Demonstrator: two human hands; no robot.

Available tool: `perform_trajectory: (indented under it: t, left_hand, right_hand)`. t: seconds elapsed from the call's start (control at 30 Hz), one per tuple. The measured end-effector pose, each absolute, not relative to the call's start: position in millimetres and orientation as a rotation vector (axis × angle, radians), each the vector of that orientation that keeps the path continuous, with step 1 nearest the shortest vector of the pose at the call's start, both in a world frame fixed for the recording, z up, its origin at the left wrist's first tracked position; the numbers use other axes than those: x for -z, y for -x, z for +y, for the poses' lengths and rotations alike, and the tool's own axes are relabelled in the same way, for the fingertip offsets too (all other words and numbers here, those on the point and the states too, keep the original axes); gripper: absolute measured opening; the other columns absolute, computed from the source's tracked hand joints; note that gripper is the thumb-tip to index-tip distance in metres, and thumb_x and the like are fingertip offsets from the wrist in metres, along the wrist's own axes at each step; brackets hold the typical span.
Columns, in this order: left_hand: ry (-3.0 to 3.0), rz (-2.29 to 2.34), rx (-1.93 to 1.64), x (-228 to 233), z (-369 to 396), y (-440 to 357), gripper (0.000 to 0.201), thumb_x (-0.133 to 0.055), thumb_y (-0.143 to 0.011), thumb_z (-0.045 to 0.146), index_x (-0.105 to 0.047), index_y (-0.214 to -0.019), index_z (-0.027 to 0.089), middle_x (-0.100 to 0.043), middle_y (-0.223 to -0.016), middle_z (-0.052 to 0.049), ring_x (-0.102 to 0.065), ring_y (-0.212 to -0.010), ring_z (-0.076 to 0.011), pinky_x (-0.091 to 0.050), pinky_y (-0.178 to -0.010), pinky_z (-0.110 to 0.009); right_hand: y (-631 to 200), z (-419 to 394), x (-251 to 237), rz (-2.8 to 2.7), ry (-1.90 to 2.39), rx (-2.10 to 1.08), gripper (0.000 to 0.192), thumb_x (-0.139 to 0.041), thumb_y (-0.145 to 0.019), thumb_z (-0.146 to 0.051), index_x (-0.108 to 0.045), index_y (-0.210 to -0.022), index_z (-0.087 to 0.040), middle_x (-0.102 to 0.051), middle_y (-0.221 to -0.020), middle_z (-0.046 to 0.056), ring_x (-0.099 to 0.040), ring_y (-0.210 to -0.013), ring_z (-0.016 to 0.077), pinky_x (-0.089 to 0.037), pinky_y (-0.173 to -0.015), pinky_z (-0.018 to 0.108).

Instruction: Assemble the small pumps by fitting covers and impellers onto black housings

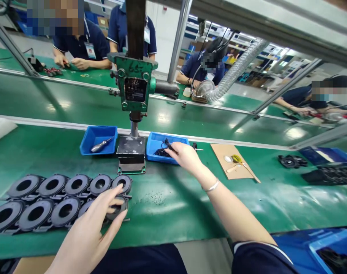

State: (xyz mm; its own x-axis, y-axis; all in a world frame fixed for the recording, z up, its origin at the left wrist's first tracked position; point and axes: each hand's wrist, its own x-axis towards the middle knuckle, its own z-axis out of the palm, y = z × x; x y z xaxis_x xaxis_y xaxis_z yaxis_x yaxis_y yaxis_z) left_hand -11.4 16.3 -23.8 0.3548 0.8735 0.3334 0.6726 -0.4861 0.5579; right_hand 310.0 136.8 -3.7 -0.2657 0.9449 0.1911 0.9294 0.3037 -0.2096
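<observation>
My left hand (95, 224) hovers at the right end of two rows of round black housings with ring-shaped tops (78, 184). Its thumb and fingers are apart, partly covering the nearest right-hand housing (116, 208); whether they touch it I cannot tell. My right hand (187, 156) reaches over a blue bin (173, 160) of thin black cord-like pieces (161, 152). The fingertips are pinched at a small dark piece (168, 144) there. A press with a green head (136, 85) stands between the hands, above a black block (131, 146).
A smaller blue bin (86, 139) holds a screwdriver (100, 145). To the right lie cardboard (224, 152) with yellow tape (236, 158) and a stick, then a black part (292, 161) and a black tray (330, 174). A metal rail (196, 140) runs behind; several co-workers sit beyond.
</observation>
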Motion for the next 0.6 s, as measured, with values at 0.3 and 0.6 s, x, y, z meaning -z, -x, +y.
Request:
perform_trajectory:
  t: [0.3, 0.6]
  left_hand:
    - [-2.439, 1.587, -0.893, 26, 1, 75, 0.057, -0.052, -0.096, 0.027, -0.040, -0.151, 0.034, -0.063, -0.136, -0.009, -0.063, -0.124, -0.0289, -0.059, -0.099, -0.045]
    - [-2.629, 1.916, -0.446, 19, 36, 203, 0.109, -0.078, -0.074, 0.060, -0.019, -0.160, 0.027, -0.028, -0.163, -0.021, -0.026, -0.150, -0.0475, -0.031, -0.116, -0.068]
  right_hand:
    - [-322, 151, 8, -2.413, 1.625, 0.093, 0.039, -0.042, -0.104, -0.035, -0.069, -0.093, -0.010, -0.068, -0.089, 0.013, -0.064, -0.081, 0.0180, -0.046, -0.075, 0.028]
    - [-210, 68, 18, -2.553, 0.948, -0.382, 0.073, -0.066, -0.089, -0.052, -0.040, -0.149, -0.019, -0.041, -0.152, 0.020, -0.038, -0.145, 0.0330, -0.047, -0.110, 0.054]
